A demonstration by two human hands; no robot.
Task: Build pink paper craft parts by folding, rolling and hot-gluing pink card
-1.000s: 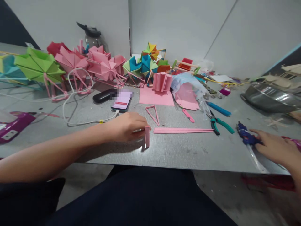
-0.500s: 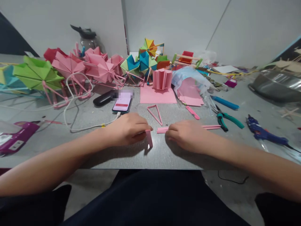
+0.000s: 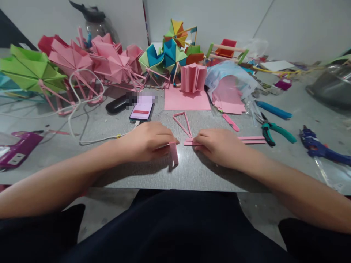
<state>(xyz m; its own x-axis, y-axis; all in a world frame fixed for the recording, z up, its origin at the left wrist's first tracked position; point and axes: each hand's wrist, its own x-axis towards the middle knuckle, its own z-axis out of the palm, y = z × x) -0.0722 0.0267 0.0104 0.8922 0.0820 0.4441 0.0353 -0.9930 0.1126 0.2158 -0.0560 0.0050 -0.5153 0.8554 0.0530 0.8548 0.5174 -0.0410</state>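
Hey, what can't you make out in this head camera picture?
In the head view:
Pink strips: middle stretch, hidden under the right hand.
Small pink piece: the gripped end, hidden by the left hand.
Phone: screen writing too small, top partly pixelated.
Metal bowl: cut off by the right edge.

Looks like matt paper for the strips (image 3: 252, 137), brushed metal across the table (image 3: 197, 179), and crinkled, shiny plastic on the bag (image 3: 230, 70)!
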